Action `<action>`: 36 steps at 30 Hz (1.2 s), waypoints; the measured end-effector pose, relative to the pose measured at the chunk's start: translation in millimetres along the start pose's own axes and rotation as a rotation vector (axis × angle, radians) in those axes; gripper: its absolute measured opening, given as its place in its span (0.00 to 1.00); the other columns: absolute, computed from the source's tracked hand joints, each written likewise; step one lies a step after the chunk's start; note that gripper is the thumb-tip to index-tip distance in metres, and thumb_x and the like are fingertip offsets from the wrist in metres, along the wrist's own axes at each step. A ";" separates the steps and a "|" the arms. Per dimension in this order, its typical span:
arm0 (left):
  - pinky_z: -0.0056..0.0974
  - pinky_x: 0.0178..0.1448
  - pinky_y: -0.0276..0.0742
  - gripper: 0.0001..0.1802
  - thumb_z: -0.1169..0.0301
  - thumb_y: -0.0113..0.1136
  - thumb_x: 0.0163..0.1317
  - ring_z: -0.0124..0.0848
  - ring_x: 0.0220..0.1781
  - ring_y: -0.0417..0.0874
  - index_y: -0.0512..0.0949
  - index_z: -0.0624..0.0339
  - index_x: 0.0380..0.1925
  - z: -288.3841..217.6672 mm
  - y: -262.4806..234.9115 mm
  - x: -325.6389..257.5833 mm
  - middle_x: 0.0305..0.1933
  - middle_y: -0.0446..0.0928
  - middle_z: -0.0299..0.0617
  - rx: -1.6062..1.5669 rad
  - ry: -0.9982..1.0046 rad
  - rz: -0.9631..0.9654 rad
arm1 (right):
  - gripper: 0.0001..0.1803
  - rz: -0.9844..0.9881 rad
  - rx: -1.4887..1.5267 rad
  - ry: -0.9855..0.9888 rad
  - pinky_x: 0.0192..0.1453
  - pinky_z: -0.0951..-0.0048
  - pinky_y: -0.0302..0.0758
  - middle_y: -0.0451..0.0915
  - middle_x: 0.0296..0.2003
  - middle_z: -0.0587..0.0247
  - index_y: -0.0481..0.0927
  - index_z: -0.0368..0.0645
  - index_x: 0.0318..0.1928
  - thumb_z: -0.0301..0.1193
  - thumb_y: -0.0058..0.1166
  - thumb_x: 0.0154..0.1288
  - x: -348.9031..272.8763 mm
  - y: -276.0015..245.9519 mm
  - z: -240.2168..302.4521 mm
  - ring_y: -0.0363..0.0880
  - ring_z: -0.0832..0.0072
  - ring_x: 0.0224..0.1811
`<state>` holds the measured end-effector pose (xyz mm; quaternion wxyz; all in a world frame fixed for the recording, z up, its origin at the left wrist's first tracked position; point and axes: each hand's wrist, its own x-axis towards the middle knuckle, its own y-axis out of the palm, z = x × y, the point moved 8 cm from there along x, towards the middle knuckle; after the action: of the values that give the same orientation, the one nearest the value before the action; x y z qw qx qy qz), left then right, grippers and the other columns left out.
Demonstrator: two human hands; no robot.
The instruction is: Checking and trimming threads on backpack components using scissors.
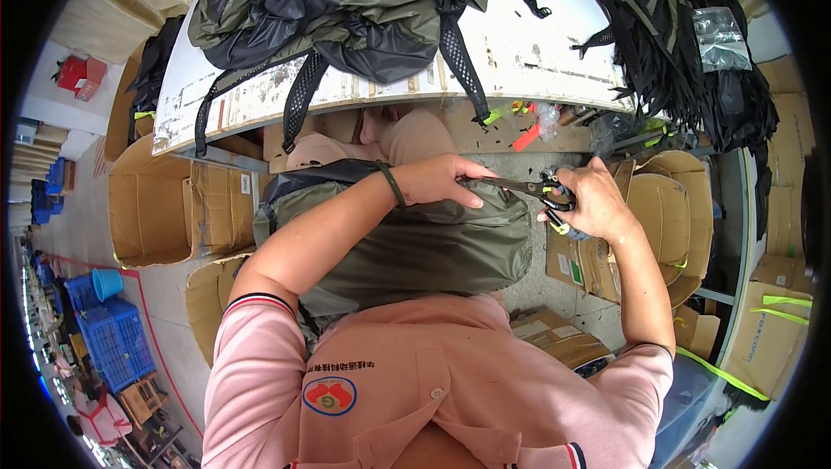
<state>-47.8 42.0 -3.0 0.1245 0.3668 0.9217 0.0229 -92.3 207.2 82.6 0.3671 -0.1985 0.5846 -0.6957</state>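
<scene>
A dark olive-green fabric bag [433, 240] lies across my lap. My right hand [597, 199] grips a pair of black-handled scissors [526, 185], their blades pointing left. My left hand [437, 182] is over the bag's upper part, thumb and fingers closing around the blade tips. A small dark piece seems to be pinched there, but I cannot make out what it is. Below the scissors' handles, against my right fingers, is a small dark item with yellow-green on it [563, 225].
Ahead, a white worktable [537, 45] bears a pile of olive and black bags [346, 19] with hanging mesh straps. Black straps [666, 54] heap at its right. Cardboard boxes stand left [147, 209] and right [692, 201]. Blue crates [117, 339] are farther left.
</scene>
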 end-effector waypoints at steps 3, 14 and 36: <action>0.31 0.65 0.62 0.27 0.77 0.62 0.59 0.25 0.58 0.71 0.72 0.63 0.60 -2.2 2.7 0.5 0.57 0.76 0.39 0.033 -0.007 0.029 | 0.26 0.041 -0.041 -0.010 0.45 0.65 0.65 0.78 0.20 0.58 0.75 0.44 0.26 0.53 0.70 0.41 2.5 3.2 -0.2 0.73 0.56 0.26; 0.36 0.60 0.67 0.27 0.73 0.66 0.54 0.31 0.53 0.75 0.72 0.59 0.55 -6.2 4.1 4.1 0.48 0.77 0.42 0.155 0.147 -0.099 | 0.19 -0.018 0.846 0.039 0.39 0.73 0.72 0.79 0.29 0.65 0.78 0.38 0.39 0.34 0.70 0.52 42.8 43.1 32.1 0.73 0.79 0.32; 0.27 0.42 0.71 0.12 0.70 0.64 0.60 0.19 0.36 0.74 0.80 0.67 0.40 48.0 -52.1 -109.9 0.34 0.78 0.32 -0.080 0.125 -0.420 | 0.20 0.112 0.186 0.006 0.34 0.67 0.70 0.75 0.18 0.64 0.73 0.39 0.26 0.39 0.70 0.50 49.0 8.3 37.7 0.75 0.70 0.23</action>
<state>6.0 -73.3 -33.0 0.0835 0.1596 0.9821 0.0557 -95.3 145.3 76.1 0.4206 -0.1286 0.5286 -0.7260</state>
